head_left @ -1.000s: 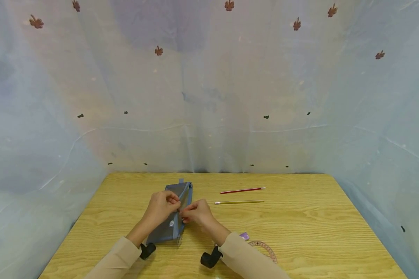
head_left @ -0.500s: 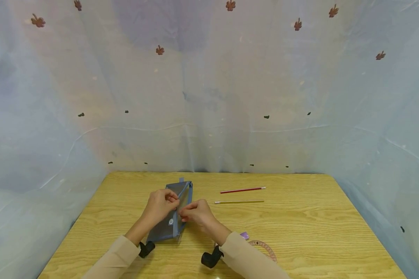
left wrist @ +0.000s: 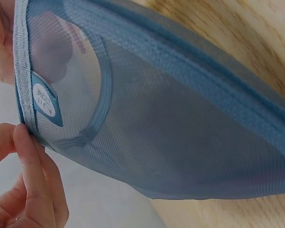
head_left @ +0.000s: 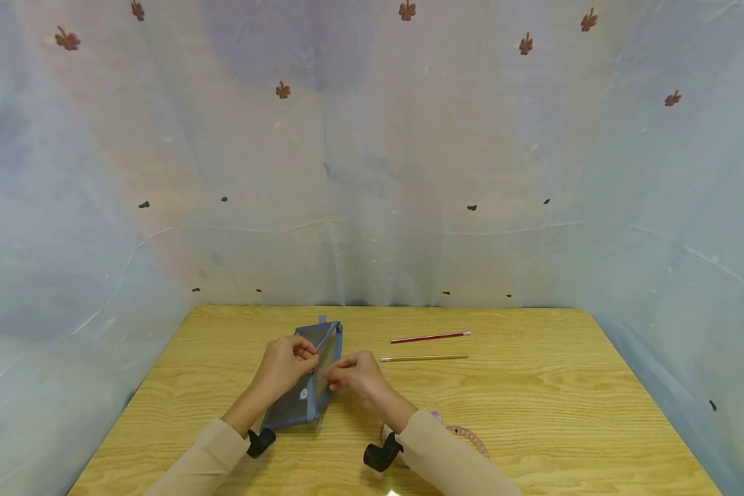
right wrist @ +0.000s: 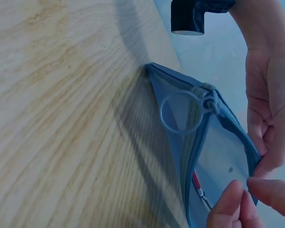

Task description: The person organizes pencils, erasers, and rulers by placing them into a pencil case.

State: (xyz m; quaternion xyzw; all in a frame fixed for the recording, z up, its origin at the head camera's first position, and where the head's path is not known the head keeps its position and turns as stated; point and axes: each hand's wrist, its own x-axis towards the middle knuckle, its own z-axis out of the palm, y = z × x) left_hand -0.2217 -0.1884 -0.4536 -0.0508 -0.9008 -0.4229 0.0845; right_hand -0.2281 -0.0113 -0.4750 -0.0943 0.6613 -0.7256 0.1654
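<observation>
A blue-grey mesh zip pouch (head_left: 287, 408) stands at the left of the table, its zipped top gaping. My left hand (head_left: 285, 359) pinches one side of that opening between thumb and fingers, near a small tag with a round white logo (left wrist: 44, 100). Over the opening is my right hand (head_left: 362, 380), thumb and fingertips close together just beside the left hand's fingers. I cannot tell whether the right fingertips hold the other rim. A pull ring (right wrist: 182, 112) hangs from the zipper at one end of the pouch. In the left wrist view, mesh partly covers the right hand (left wrist: 1, 45).
A red pencil (head_left: 430, 337) and a yellow pencil (head_left: 424, 358) lie to the right of the pouch. Near the right sleeve (head_left: 449, 455) is a pinkish protractor (head_left: 471, 439), with a small purple item (head_left: 437, 416) partly hidden. A pale curtain (head_left: 372, 172) hangs behind the table.
My right hand has shifted slightly right, its fingertips now a little farther from the left hand's. The left hand and the pouch have stayed nearly still.
</observation>
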